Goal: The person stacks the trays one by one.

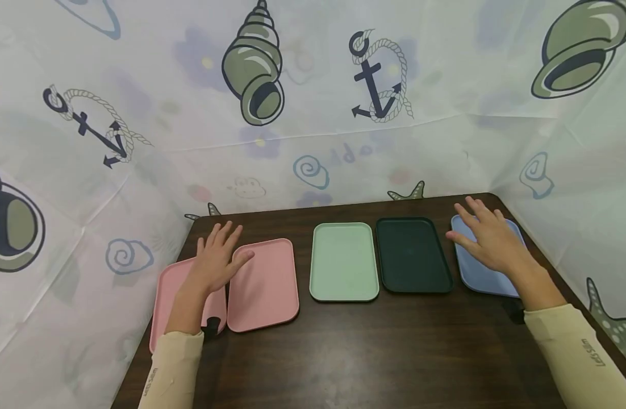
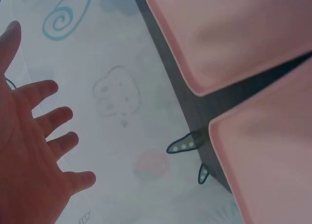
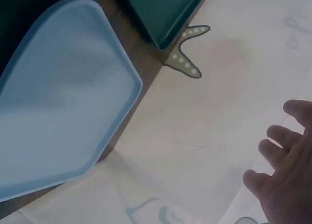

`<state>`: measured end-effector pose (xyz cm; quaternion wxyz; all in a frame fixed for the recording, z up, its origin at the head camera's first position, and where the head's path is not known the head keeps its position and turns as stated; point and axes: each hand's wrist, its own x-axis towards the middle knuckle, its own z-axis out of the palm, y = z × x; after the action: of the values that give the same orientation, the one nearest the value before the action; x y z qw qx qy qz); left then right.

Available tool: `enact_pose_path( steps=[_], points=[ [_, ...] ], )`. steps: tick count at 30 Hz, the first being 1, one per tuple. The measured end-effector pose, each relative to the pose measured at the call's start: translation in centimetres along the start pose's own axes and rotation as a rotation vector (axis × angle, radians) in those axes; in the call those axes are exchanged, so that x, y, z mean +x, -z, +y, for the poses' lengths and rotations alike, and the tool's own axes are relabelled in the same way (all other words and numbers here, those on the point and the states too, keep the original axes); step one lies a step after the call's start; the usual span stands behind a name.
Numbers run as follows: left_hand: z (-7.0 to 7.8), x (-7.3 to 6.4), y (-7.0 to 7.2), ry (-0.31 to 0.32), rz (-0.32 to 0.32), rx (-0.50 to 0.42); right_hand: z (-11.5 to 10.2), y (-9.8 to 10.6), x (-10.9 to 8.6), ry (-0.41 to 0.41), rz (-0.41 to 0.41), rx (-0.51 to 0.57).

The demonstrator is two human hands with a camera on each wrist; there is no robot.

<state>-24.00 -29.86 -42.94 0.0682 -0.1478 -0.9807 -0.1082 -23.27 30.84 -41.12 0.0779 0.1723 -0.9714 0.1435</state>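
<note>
My left hand (image 1: 214, 262) is held over the two pink trays at the left, its fingers spread and nothing in them. One pink tray (image 1: 167, 289) lies partly hidden under that forearm; the other pink tray (image 1: 267, 284) is beside it, beneath the thumb. At the far right, my right hand (image 1: 489, 238) hovers above a blue tray (image 1: 479, 275) with fingers apart, also holding nothing. Both wrist views show the hands, left (image 2: 34, 151) and right (image 3: 287, 170), raised away from the trays. All the trays in sight are bare.
Between the hands lie a light green tray (image 1: 343, 261) and a dark green tray (image 1: 414, 255). The row stands on a dark wooden table (image 1: 354, 358). A white cloth (image 1: 313, 85) printed with shells and anchors hangs behind the table and along both sides.
</note>
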Motion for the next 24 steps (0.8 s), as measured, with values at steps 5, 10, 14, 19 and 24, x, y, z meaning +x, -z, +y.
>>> enact_pose_path(
  steps=[5,10,14,19,24],
  points=[
    [0.8,-0.1,-0.4,-0.024,0.008,-0.038,-0.7,-0.5,0.0,-0.032,-0.018,0.039],
    [1.9,0.0,-1.4,-0.057,0.029,-0.059,-2.2,-1.4,0.3,-0.046,-0.033,0.113],
    [3.5,-0.2,-2.5,-0.074,0.082,-0.053,-3.7,-2.8,1.0,-0.037,-0.022,0.206],
    [7.3,-0.4,-4.3,-0.049,0.149,-0.116,-5.2,-5.5,2.9,-0.054,-0.027,0.336],
    [11.8,-1.1,-6.6,0.068,0.135,-0.181,-6.7,-8.3,5.3,-0.059,-0.060,0.445]
  ],
)
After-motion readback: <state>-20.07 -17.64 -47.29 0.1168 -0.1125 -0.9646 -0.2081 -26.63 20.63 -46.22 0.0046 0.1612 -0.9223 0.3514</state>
